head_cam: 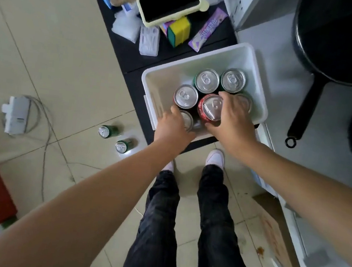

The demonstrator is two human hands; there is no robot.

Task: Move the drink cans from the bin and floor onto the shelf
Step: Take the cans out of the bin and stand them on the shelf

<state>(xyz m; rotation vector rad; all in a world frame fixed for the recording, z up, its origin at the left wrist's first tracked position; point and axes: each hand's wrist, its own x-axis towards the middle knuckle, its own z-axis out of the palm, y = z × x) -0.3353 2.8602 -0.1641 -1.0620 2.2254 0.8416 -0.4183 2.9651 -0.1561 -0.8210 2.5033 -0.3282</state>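
I read this as the lift-out step, both hands down in the white bin (253,61), which sits on the black table (132,62) beside a grey counter (273,63); no shelf is in view, so I cannot say where the cans must go. To do this step well I would draw each can straight up, clear of the bin's rim and of its neighbours, since the cans (207,81) stand packed and upright, touching one another, and a sideways pull would likely tip them. My right hand (233,120) is curled round the red can (210,110) at the middle of the bin, fingers over its far side and thumb on the near side, so I judge it grasped, with the can leaning a little toward me. My left hand (174,128) reaches over the near wall and covers a silver-topped can (187,119) at the near corner; whether its fingers have closed on that can I cannot tell. Three more stand free behind the hands and one is half hidden under the right fingers. Two green cans (106,131) stand on the floor (48,53), left of the table and well apart from either hand, for later.
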